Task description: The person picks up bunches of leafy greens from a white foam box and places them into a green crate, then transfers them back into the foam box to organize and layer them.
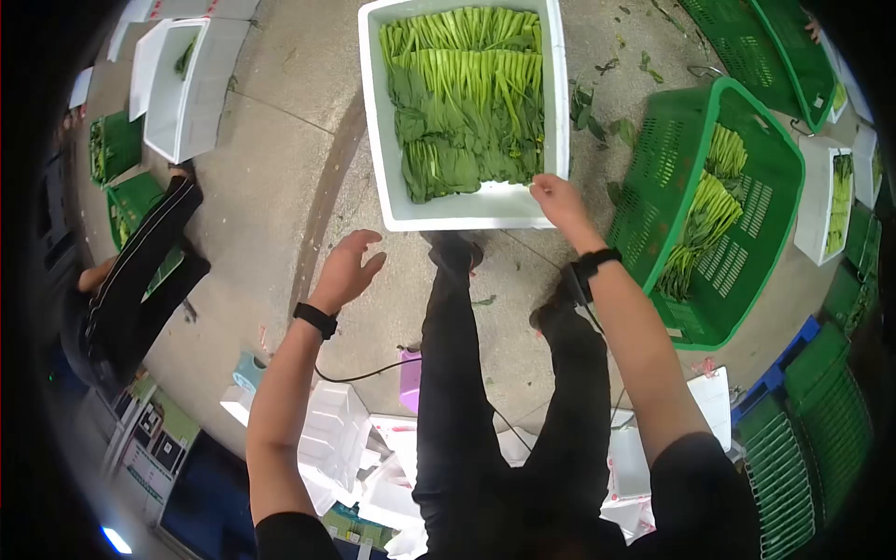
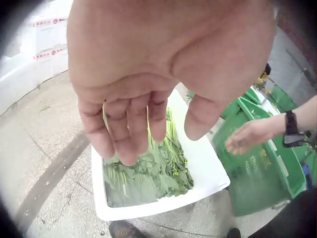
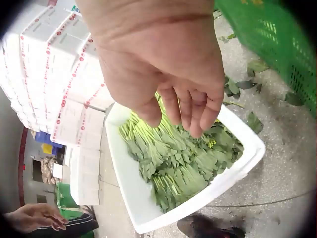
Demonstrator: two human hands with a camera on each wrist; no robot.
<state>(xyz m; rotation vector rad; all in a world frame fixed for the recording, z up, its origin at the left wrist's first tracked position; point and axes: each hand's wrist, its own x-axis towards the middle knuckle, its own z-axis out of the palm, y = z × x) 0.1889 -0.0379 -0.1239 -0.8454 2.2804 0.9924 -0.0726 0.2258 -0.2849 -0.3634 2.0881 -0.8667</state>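
A white foam box (image 1: 373, 121) on the floor holds rows of choy sum (image 1: 467, 112), pale stalks lined up and dark leaves toward me, with a few yellow flowers. A bare strip of the box's floor shows at the near right end. My left hand (image 1: 343, 271) hangs just outside the near left corner, fingers loosely bent and nothing in them. Over the near right corner of the box is my right hand (image 1: 560, 203). In the right wrist view its fingers (image 3: 198, 111) hang loosely curled above the greens with nothing between them.
A green plastic crate (image 1: 644, 205) with more choy sum bundles stands at the right. Loose leaves (image 1: 586, 112) lie on the concrete between it and the box. Foam boxes (image 1: 336, 429) stand behind my legs, and stacked white boxes (image 3: 59, 74) rise beyond. Another person (image 1: 140, 271) is at the left.
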